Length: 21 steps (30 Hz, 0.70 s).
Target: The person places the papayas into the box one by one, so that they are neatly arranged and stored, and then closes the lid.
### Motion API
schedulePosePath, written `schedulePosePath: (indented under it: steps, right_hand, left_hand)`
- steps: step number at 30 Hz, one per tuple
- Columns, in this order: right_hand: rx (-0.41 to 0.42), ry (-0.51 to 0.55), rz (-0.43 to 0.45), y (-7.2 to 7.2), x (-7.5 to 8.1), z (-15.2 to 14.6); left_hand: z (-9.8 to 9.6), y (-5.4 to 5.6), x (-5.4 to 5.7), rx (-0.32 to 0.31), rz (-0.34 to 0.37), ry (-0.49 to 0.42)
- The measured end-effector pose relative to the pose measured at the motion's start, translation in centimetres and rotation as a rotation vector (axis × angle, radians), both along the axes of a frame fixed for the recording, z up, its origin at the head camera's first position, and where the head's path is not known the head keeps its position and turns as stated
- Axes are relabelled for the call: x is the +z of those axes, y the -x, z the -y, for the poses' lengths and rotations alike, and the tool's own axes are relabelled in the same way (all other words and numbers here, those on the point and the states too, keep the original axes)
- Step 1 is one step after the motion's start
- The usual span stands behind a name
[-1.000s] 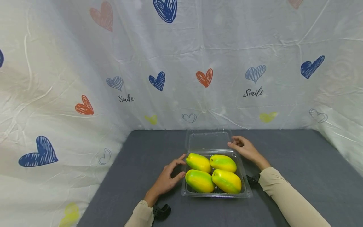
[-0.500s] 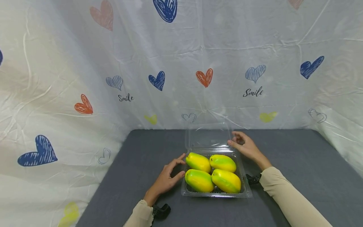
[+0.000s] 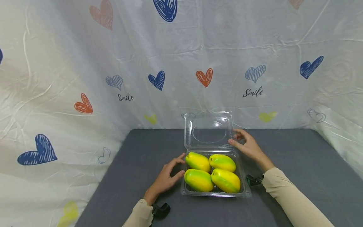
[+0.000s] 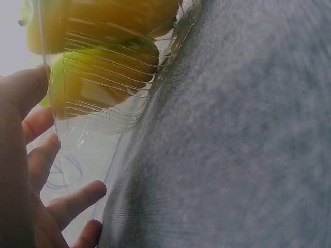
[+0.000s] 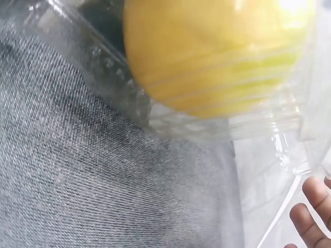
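Several yellow-green mangoes [image 3: 199, 180] lie in the base of a clear plastic clamshell container [image 3: 216, 194]. Its hinged lid [image 3: 208, 130] stands raised at the back, leaning away from the fruit. At the lid's right edge my right hand [image 3: 247, 145] holds it between thumb and fingers; some of its fingertips show at the corner of the right wrist view. My left hand [image 3: 165, 178] is spread along the container's left side, thumb and fingertips at the rim. Through the ribbed clear wall, a mango [image 4: 98, 77] shows in the left wrist view.
The container stands on a grey cloth-covered table [image 3: 153, 148]. Behind it hangs a pale curtain [image 3: 181, 56] printed with hearts and the word "Smile". Black wrist straps [image 3: 161, 211] sit below both hands.
The lid has swung up from lying low behind the container to nearly upright. My right hand has risen slightly with it, while my left hand and the mangoes have stayed in place.
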State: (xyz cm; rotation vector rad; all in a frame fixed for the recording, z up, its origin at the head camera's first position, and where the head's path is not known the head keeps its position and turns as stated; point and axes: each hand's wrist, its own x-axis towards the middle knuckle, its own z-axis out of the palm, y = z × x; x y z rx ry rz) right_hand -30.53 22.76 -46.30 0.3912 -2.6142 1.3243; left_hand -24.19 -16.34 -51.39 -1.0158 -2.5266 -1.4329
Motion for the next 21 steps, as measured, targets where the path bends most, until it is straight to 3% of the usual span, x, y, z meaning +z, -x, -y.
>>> schedulePosePath:
  steps: [21]
  right_hand:
    - [0.005, -0.036, -0.108, -2.5, 1.5, -0.4]
  left_hand:
    - [-0.4, -0.5, 0.4, 0.045, 0.011, 0.005]
